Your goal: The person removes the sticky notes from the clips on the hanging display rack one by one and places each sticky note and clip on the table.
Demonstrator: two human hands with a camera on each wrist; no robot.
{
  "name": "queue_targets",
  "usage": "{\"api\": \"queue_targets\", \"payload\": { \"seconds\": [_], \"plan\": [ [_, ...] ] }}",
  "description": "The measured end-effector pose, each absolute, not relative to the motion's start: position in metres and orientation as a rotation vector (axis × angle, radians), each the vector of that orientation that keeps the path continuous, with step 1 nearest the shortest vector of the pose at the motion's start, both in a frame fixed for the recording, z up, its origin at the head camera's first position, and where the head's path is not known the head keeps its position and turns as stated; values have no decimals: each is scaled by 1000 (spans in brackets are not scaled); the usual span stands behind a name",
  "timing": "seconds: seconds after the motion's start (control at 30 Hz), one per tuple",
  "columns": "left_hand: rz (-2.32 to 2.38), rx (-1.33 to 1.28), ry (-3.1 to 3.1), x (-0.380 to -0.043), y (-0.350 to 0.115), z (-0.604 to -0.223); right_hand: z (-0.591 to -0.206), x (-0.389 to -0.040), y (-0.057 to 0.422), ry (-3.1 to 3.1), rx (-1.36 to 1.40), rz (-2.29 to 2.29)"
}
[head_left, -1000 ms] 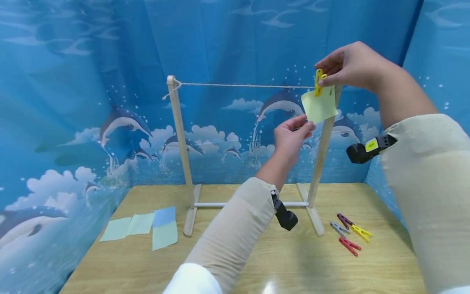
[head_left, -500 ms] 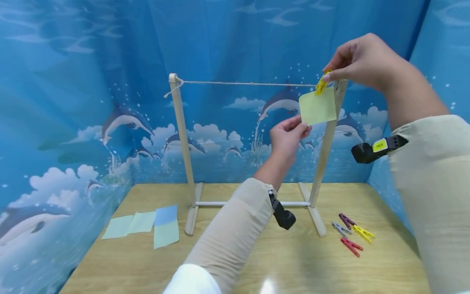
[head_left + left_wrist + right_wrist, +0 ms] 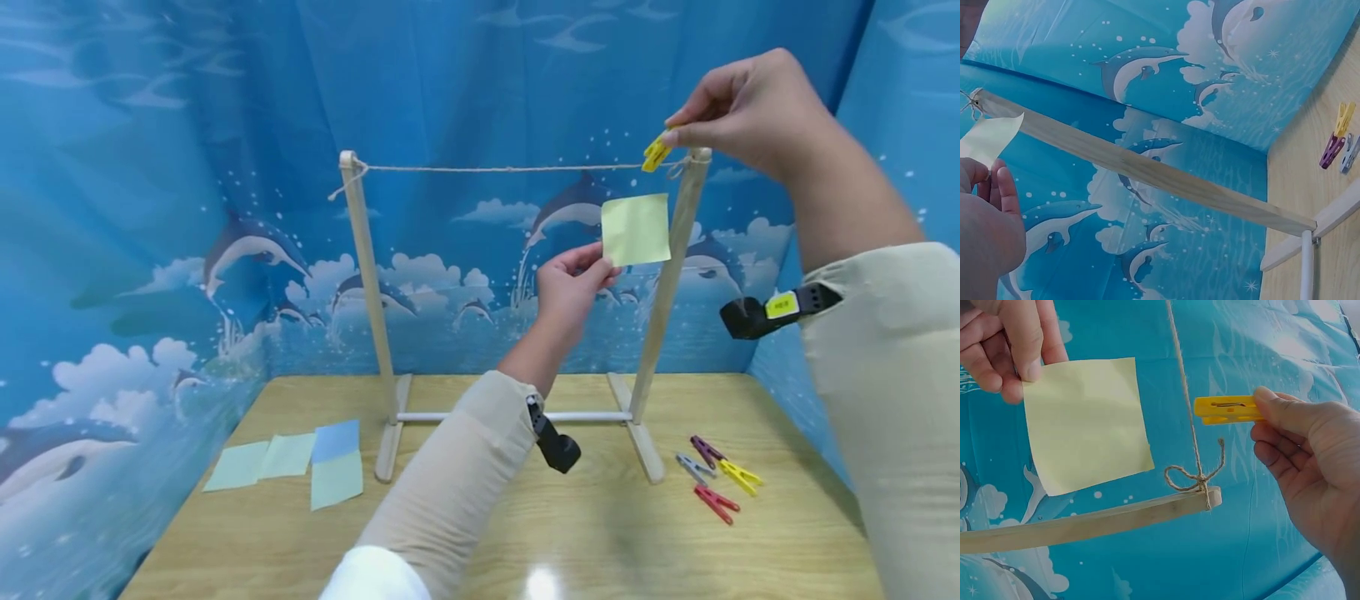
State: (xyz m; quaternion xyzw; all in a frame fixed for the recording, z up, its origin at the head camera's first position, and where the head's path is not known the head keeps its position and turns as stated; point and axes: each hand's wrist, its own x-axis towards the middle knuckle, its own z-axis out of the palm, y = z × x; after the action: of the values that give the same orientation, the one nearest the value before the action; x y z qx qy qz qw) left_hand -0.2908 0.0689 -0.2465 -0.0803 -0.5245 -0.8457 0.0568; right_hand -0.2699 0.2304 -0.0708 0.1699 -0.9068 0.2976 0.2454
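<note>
A square yellow sticky note [image 3: 636,229] is pinched at its lower left corner by my left hand [image 3: 568,287], just below the string [image 3: 495,170] near its right end. Higher up, my right hand [image 3: 757,117] pinches a yellow clothespin [image 3: 656,153] by its handle end. The clothespin's tip overlaps the string in the head view. From the right wrist, the clothespin [image 3: 1227,410] lies beside the string [image 3: 1182,369], and the note [image 3: 1088,425] is apart from both. The left wrist view catches only part of the note [image 3: 991,137].
The string spans a wooden frame with a left post [image 3: 367,275] and right post [image 3: 667,292]. Several clothespins, including a red one [image 3: 716,504] and a grey one [image 3: 695,468], lie on the table at right. Green notes [image 3: 336,481] and a blue note [image 3: 336,440] lie at left.
The clothespin has come off the note and risen to the string's height with my right hand. My left hand has moved the note slightly left and down, away from the clothespin.
</note>
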Motion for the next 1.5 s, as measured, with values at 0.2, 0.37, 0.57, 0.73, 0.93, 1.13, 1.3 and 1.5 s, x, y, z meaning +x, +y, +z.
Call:
{"api": "queue_targets", "payload": {
  "seconds": [0.2, 0.37, 0.57, 0.73, 0.93, 1.13, 1.3, 1.5],
  "plan": [
    [-2540, -321, -1622, -288, 58, -248, -77, -263, 230, -2387, 522, 874],
    [-2513, -381, -1579, -285, 43, -249, -85, -257, 232, -2372, 559, 890],
    [-2452, -497, -1557, -283, 22, -252, -102, -251, 230, -2406, 609, 889],
    [-2410, -509, -1574, -279, 4, -257, -121, -240, 225, -2361, 674, 972],
    [-2378, -586, -1546, -272, -17, -261, -141, -226, 221, -2253, 750, 1090],
    [-2321, -626, -1539, -266, -34, -263, -158, -217, 220, -2173, 825, 1140],
    [-2285, -615, -1581, -261, -46, -267, -174, -212, 220, -2151, 848, 1135],
    [-2281, -601, -1605, -253, -60, -272, -194, -207, 218, -2141, 849, 1140]
  ]
}}
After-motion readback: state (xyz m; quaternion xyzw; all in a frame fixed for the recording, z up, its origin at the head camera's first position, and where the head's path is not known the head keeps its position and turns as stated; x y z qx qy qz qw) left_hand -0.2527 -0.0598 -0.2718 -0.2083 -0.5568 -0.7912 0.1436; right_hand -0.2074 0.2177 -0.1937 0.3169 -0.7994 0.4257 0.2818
